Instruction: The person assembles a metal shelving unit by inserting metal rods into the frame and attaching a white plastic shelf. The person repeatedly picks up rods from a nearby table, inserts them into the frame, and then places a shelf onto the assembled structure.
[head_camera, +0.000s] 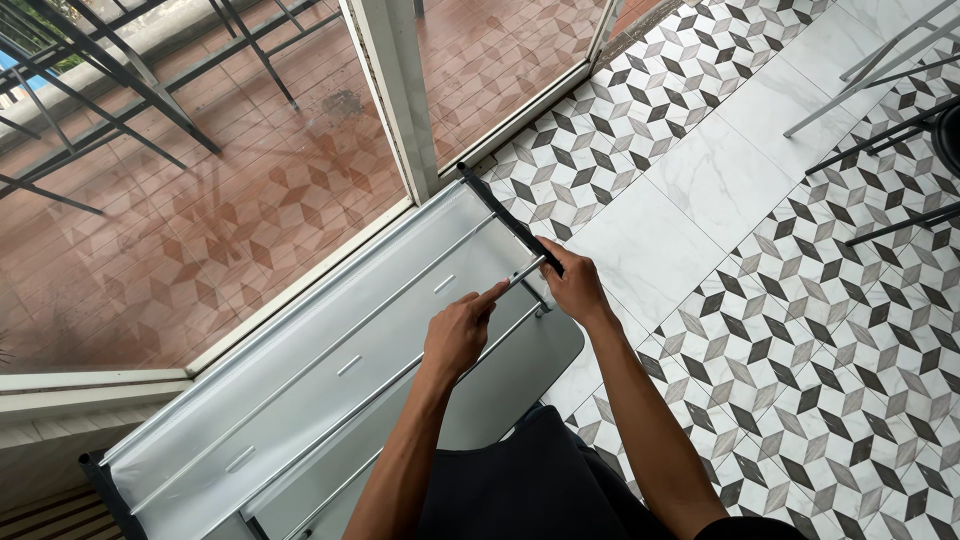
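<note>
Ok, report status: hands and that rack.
Left hand pinching small silver rod. Right hand gripping black end bar of metal rack. Nothing obstructing.

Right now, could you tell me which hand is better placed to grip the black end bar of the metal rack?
The right hand: it already rests against the black end bar, while the left hand only touches the short silver rod.

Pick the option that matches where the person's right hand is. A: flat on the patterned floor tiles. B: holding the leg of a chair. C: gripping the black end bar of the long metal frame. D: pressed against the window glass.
C: the right hand closes around the black end bar of the metal frame, while the left hand pinches a thin silver rod beside it.
</note>
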